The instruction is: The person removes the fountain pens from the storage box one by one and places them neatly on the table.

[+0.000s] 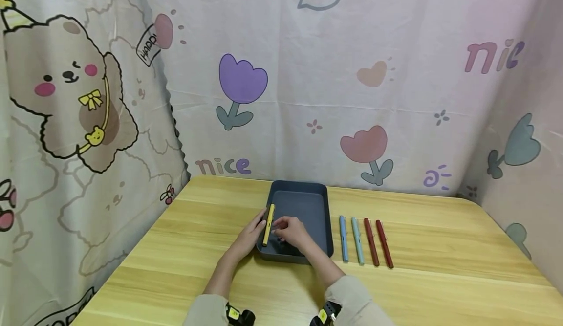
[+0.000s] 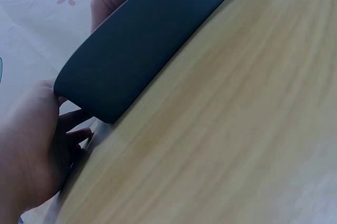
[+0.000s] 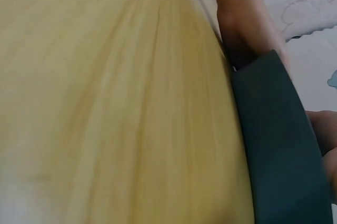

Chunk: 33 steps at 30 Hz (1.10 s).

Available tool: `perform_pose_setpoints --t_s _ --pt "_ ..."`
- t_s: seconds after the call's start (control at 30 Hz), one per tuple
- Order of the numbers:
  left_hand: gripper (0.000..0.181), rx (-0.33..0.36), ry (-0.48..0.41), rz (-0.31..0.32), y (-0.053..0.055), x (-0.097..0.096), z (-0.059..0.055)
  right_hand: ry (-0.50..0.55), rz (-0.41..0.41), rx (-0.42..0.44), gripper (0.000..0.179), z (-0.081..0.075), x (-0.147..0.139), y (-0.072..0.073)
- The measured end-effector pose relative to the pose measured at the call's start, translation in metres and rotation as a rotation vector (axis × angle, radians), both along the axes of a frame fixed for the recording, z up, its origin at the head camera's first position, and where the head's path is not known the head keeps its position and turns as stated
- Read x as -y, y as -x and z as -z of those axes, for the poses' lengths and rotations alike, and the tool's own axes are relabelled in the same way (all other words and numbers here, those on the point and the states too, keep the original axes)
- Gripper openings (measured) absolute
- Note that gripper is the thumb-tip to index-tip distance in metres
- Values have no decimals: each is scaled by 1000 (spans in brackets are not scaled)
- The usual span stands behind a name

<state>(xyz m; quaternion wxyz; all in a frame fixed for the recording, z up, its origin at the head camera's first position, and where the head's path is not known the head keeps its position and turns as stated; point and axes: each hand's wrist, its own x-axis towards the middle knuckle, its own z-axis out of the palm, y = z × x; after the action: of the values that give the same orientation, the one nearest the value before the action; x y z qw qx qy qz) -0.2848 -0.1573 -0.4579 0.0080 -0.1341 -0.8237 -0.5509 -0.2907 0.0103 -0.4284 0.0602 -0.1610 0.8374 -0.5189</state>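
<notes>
A yellow pen (image 1: 269, 225) lies lengthwise along the left side of a dark grey rectangular tray (image 1: 303, 183). My left hand (image 1: 247, 238) holds the tray's left wall; in the left wrist view the left hand (image 2: 31, 150) has its thumb at the rim and fingers bent by the tray's corner. Over the inside of the tray, my right hand (image 1: 292, 230) has loosely bent fingers just right of the yellow pen, apparently apart from it. The right wrist view shows the tray's outer wall (image 3: 281, 145) hiding most of the right hand's fingers.
Right of the tray, a blue pen (image 1: 343, 238), a light teal pen (image 1: 357, 241) and two dark red pens (image 1: 371, 242) lie side by side on the wooden table (image 1: 440, 248). A printed curtain (image 1: 299, 72) hangs behind the table and along its sides.
</notes>
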Motion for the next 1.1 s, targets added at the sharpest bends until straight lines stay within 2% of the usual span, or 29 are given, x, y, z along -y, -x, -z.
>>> perform_pose_setpoints --t_s 0.2,0.37,0.53,0.63,0.93,1.1 --pt "49 13 9 15 1 -2 2 -6 -19 -3 21 3 5 4" --pt "49 37 15 13 1 -2 3 -112 -22 -60 24 3 8 6" --pt "49 18 14 8 0 -1 0 -192 -26 -135 21 3 11 7" --pt "49 12 12 4 -1 -1 -1 -220 -23 -148 18 3 10 6" --pt "49 25 -7 8 1 -2 1 -239 -1 -132 18 2 0 6" --pt "50 -10 29 12 0 0 2 -251 -4 -171 20 3 0 5"
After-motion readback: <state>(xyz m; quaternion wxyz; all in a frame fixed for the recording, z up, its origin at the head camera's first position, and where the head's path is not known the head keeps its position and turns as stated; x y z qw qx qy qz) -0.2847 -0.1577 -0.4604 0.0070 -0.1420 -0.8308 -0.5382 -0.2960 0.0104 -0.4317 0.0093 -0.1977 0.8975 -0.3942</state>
